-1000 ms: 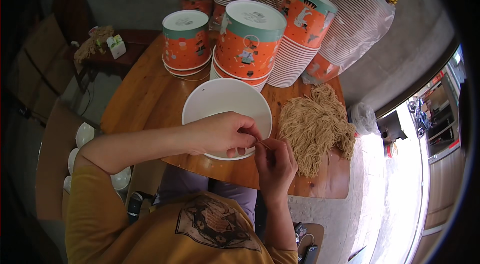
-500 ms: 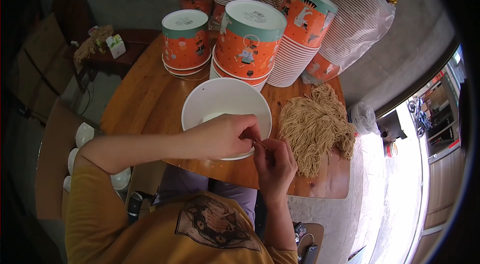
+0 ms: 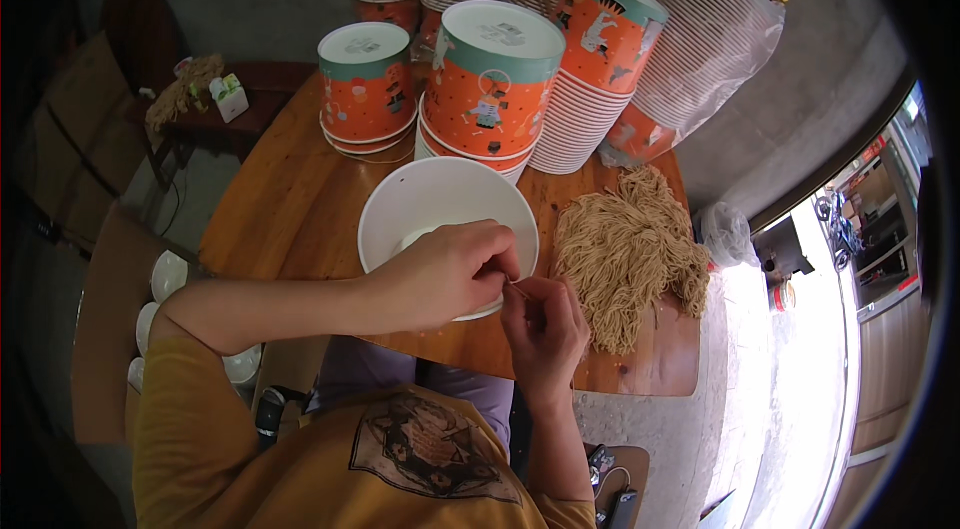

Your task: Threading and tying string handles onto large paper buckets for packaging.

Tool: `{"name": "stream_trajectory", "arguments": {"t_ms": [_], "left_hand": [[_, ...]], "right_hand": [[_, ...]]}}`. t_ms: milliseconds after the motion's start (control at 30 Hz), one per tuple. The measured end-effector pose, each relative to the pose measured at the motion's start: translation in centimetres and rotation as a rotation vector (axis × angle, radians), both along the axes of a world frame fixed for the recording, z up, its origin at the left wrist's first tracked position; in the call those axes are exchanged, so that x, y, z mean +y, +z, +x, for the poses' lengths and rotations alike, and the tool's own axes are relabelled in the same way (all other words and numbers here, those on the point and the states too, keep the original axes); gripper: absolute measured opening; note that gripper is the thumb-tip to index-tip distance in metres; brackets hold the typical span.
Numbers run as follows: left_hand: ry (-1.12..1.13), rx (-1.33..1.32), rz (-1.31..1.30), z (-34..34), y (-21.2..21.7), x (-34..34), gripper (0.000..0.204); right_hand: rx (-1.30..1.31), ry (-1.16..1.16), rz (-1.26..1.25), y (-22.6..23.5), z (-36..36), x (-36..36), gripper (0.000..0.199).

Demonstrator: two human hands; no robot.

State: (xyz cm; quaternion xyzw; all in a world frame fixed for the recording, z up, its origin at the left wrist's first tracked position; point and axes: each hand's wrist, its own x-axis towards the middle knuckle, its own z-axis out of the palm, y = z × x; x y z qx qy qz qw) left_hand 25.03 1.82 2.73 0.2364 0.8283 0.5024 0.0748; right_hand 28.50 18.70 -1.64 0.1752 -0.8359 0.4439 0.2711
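Note:
An open white paper bucket (image 3: pixel 400 197) stands on the table in front of me, its mouth facing up toward me. Across its mouth reaches my left hand (image 3: pixel 448 267), its fingers closed in a pinch near the right part of the rim; what lies between those fingertips is hidden. Just outside that rim my right hand (image 3: pixel 545 329) is closed, thumb and finger pinching a thin cord (image 3: pixel 517 287). The fingertips of both hands nearly meet there. A heap of tan cords (image 3: pixel 625 264) lies right of the bucket.
Upside-down stacks of orange and green buckets (image 3: pixel 490 104) stand behind on the wooden table (image 3: pixel 270 219), with a shorter stack (image 3: pixel 365 94) at left. Plastic-wrapped stacks (image 3: pixel 700 39) rise at the back. White bowl-shaped pieces (image 3: pixel 168 274) sit in a cardboard box (image 3: pixel 105 349) at left.
The whole view has shifted slightly. Both hands stay at the bucket's rim, with only a small movement of the fingers; my right hand's fingers look a little more closed.

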Motion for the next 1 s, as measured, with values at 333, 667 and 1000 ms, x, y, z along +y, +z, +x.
{"name": "stream_trajectory", "arguments": {"t_ms": [333,667,1000], "left_hand": [[-0.064,-0.145,0.185,-0.5,-0.2,0.3,0.028],[-0.105,-0.150,0.185,-0.3,-0.1,0.5,0.035],[-0.121,-0.402,0.279,-0.6,0.5,0.6,0.034]], "right_hand": [[0.011,-0.035,-0.052,-0.6,0.2,-0.1,0.019],[-0.206,-0.034,-0.280,-0.6,0.3,0.2,0.007],[-0.329,-0.007,-0.398,-0.8,0.6,0.7,0.008]]}}
